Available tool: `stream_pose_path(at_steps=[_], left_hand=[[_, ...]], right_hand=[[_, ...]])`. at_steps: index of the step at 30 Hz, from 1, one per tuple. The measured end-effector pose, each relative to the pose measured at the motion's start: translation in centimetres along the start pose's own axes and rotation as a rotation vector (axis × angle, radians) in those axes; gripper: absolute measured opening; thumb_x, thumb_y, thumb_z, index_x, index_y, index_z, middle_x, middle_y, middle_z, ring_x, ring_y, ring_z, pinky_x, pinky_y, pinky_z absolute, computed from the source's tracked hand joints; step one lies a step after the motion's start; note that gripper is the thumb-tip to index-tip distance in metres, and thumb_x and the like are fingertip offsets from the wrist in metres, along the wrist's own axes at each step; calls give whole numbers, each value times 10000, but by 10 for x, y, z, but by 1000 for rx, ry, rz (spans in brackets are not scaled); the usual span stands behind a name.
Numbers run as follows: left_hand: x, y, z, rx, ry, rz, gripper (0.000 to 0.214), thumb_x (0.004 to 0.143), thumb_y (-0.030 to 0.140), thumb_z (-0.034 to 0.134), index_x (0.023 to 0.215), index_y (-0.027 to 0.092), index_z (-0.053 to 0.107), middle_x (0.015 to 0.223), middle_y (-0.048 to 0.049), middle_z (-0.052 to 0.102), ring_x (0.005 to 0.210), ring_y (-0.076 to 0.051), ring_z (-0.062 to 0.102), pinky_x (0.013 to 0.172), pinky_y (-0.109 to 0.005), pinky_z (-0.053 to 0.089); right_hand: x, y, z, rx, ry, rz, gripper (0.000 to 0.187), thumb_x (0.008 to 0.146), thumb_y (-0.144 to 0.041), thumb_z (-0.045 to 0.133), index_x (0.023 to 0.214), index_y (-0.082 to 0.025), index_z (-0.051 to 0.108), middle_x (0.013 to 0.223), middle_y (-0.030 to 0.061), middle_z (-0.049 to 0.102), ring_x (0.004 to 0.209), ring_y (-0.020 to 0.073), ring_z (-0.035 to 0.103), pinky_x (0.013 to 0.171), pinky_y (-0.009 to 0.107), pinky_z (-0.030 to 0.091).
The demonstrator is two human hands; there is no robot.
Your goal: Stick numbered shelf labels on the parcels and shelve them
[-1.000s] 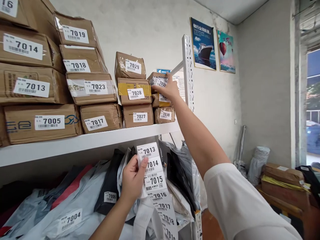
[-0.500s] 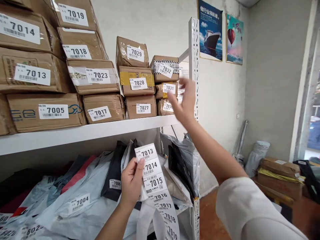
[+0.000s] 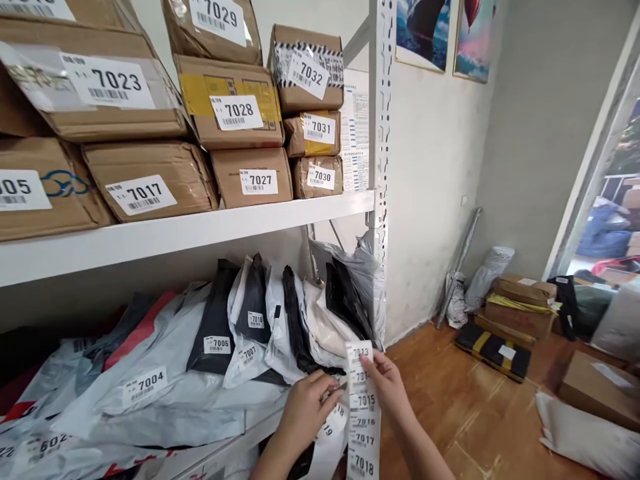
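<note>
White shelf [image 3: 280,217] crosses the upper left, brown box 7027 [image 3: 253,200] on it, 11 o'clock from the hands; grey bag 7004 [image 3: 200,410] below, at 9 o'clock. Left hand [image 3: 310,403] comes up from 7 o'clock, thumb and index close together; can't tell if they pinch anything. Right hand [image 3: 390,383] comes from 5 o'clock, fingers pinching label strip [image 3: 363,430] near its top end, so it's the nearer hand. Strip hangs low, just right of centre, long axis 12 to 6, at 3 o'clock from left fingers, touching or just beside. Label 7013 [image 3: 358,353] tops it.
</note>
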State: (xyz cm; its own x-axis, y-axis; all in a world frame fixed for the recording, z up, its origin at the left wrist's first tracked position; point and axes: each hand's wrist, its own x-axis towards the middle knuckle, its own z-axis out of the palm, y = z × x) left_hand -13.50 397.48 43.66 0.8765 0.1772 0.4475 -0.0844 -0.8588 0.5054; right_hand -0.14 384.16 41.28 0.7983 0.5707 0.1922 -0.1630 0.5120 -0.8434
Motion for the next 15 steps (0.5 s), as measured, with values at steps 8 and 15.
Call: stream_pose_path(at_steps=[8, 15], left_hand=[[16, -24, -54, 407, 468, 157, 244, 881, 226, 590, 1111, 248, 667, 1113, -66, 667, 1017, -219, 590, 919, -352, 465], [29, -9, -52, 772, 563, -61, 173, 852, 298, 636, 993, 224, 701, 985, -73, 715, 1009, -320, 534, 881, -497, 351]], right_hand=[[-15, -36, -64, -18, 256, -75, 321, 710, -452, 780, 908, -216, 690, 742, 43, 710, 567, 197, 630, 500, 284, 478], [-22, -7, -52, 32, 122, 16, 289, 782, -433, 732, 918, -189, 658, 725, 31, 685, 551, 140, 578, 517, 244, 447]])
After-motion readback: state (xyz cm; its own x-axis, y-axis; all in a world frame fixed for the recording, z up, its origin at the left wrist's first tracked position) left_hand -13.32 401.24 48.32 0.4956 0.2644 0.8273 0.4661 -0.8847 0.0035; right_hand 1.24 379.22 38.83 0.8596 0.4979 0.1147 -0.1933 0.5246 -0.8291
